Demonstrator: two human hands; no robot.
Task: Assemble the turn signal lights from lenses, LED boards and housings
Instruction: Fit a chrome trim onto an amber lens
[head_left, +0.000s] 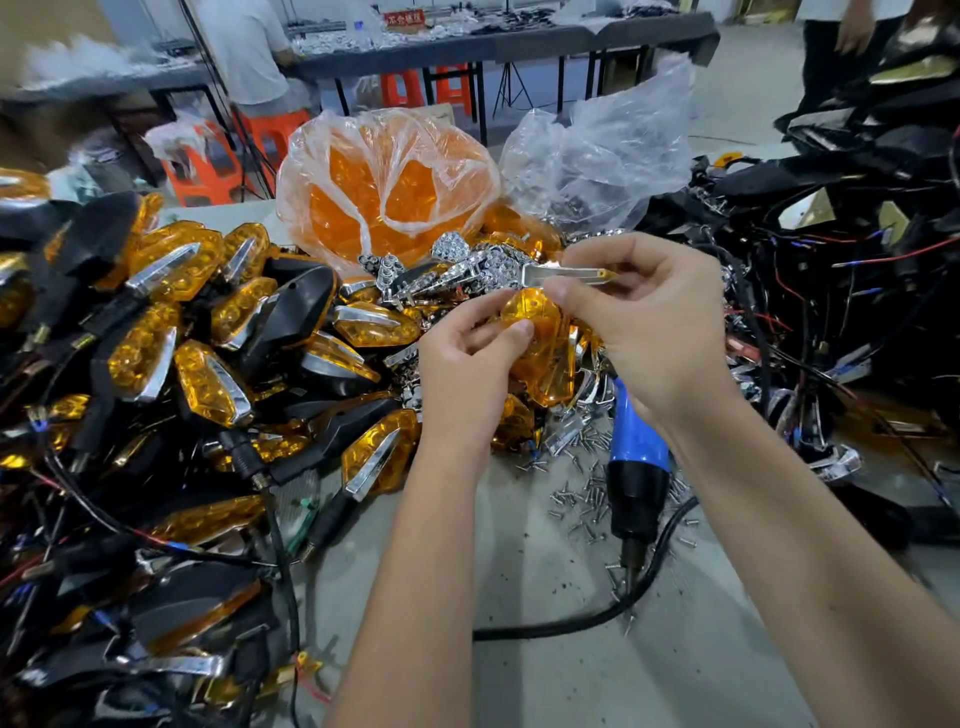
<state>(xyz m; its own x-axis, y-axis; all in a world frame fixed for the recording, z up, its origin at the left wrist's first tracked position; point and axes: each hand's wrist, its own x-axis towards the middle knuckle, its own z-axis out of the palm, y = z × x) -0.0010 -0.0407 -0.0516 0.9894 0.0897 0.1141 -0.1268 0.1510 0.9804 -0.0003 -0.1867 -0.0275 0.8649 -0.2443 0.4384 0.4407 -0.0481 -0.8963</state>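
**Fitting the chrome trim to a lens**

While our left hand (467, 353) pinches the amber lens (540, 348) above the blue screwdriver (636, 447), our right hand (644, 317) pinches a chrome trim strip (566, 274) just above the lens; next, we judge, seat it.

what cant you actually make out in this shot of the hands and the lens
Head view, the only one:
- How the chrome strip meets the orange lens: hidden behind the right hand.
- The lens's left edge: covered by the left hand.
- The blue tool: its top is hidden under the right wrist.
- The red sign on the far table: lettering too small and blurred.
- The pile of finished lights: cut off by the left edge.
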